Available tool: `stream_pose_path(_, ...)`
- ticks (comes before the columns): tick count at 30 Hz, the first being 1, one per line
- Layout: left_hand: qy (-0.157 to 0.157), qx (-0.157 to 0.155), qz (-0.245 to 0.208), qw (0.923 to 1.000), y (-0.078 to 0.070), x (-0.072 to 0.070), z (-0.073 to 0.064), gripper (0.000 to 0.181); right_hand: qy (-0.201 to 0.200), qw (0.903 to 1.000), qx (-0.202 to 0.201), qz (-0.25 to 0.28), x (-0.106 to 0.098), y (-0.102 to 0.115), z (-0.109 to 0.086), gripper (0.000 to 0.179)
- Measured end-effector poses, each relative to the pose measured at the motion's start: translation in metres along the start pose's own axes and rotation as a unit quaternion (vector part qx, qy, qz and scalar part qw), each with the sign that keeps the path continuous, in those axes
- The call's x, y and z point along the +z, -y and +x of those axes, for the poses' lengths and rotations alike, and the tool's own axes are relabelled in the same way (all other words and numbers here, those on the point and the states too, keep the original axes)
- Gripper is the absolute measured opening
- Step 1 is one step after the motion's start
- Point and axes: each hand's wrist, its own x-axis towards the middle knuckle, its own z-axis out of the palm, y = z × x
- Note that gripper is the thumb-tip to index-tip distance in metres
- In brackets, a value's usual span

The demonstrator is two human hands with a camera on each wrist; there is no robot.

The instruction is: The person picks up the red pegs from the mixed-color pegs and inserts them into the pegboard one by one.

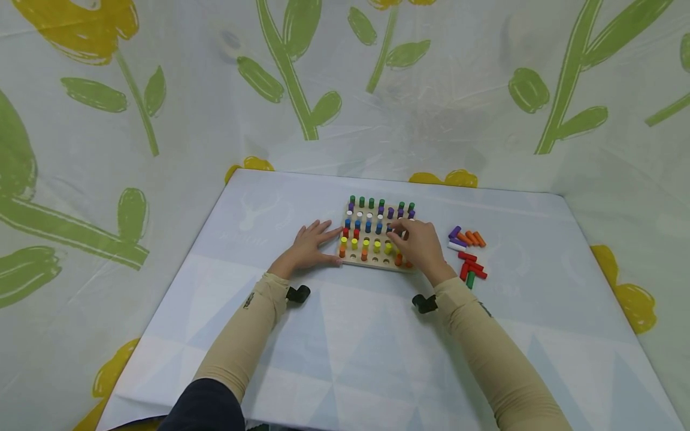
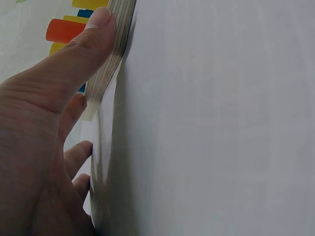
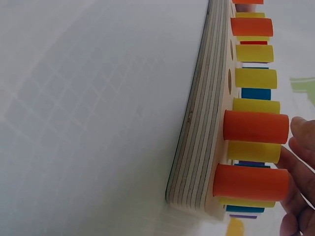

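Observation:
A wooden pegboard (image 1: 353, 259) lies on the table with rows of coloured pegs standing in its holes. My left hand (image 1: 311, 246) is spread at its left side, thumb at the near left corner and a fingertip at the left edge. In the left wrist view the thumb (image 2: 83, 54) presses along the layered board edge. My right hand (image 1: 423, 244) reaches over the board's right half, thumb and index finger around a blue peg (image 1: 389, 230), partly hidden. In the right wrist view its fingers (image 3: 300, 162) are curled behind the orange pegs (image 3: 256, 128).
Loose pegs lie right of the board: orange pegs (image 1: 475, 239), a white peg (image 1: 457, 246), purple ones (image 1: 455, 231), several red pegs (image 1: 471, 264) and a green peg (image 1: 471, 280). The pale cloth-covered table (image 1: 356, 347) ends at the back against a hanging sheet (image 1: 453, 120) with printed plants.

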Motion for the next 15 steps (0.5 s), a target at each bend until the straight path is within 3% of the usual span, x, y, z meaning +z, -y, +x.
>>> stream_pose_path(15, 0.000, 0.002, 0.002, 1.0000, -0.0009, -0.0005, -0.0004, 0.093, -0.010, 0.9997, -0.002, 0.021, -0.0032, -0.0081, -0.0069, 0.030)
